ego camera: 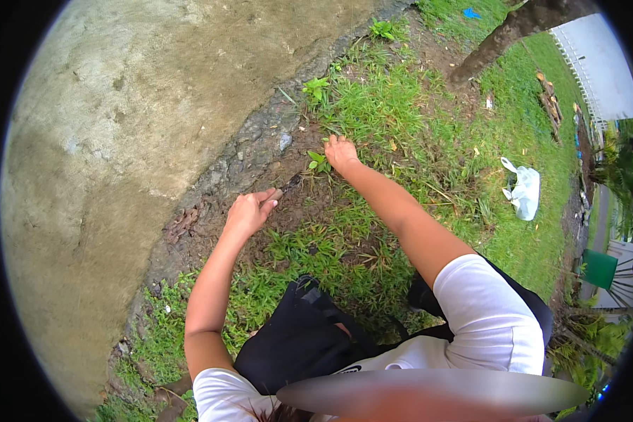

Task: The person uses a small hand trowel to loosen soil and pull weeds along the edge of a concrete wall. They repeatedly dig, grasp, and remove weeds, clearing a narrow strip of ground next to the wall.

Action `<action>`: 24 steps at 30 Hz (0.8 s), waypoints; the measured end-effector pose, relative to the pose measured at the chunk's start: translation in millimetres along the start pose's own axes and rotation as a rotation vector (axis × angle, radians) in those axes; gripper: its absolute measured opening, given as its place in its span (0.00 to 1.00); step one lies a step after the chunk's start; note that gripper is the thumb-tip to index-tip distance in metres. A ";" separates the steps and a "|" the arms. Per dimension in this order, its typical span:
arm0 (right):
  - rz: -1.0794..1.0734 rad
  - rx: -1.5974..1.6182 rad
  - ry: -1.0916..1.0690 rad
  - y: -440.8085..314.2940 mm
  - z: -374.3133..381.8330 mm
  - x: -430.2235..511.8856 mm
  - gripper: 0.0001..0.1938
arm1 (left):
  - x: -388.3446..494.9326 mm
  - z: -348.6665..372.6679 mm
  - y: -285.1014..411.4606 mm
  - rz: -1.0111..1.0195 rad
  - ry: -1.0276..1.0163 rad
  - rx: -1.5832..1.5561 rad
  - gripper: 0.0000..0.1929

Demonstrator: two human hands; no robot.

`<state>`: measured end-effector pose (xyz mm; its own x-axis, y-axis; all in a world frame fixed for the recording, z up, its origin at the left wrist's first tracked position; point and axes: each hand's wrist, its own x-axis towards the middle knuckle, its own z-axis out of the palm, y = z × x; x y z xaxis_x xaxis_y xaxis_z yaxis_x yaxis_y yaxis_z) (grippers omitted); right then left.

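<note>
My left hand (248,212) grips the handle of a small hand tool (290,185), whose dark, soil-covered end points at bare brown soil (279,171) beside a concrete wall. The exact kind of tool cannot be told. To the right and a little farther up, my right hand (341,151) reaches down to the edge of the grass, its fingers bent; whether they pinch any blades cannot be told. A small broad-leaved green plant (319,162) grows just left of that hand. Uprooted or flattened grass (443,179) lies to the right of my right forearm.
A rough concrete wall (111,132) fills the left side. A grey stone (285,141) lies near its foot. On the grass at right sits a white plastic bag (525,192). A tree trunk (506,37) stands at upper right, with cut logs (550,105) beyond it.
</note>
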<state>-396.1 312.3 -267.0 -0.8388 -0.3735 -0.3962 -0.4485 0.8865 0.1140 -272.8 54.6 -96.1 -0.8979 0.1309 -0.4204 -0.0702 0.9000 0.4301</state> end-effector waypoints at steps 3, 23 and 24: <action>-0.045 0.019 0.100 4.6 2.6 -1.5 0.13 | -13.8 -21.0 18.3 -0.050 -0.020 0.206 0.17; 0.289 0.304 0.155 164.7 55.6 -172.0 0.19 | -11.6 9.2 38.4 0.041 -0.112 0.484 0.13; 0.387 0.297 0.149 185.3 60.0 -175.0 0.17 | -12.1 6.8 37.3 0.072 -0.087 0.469 0.13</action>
<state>-313.9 558.3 -231.1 -0.9707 -0.0180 -0.2396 -0.0073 0.9989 -0.0457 -261.5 89.5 -80.4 -0.8520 0.2158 -0.4770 0.2121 0.9753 0.0623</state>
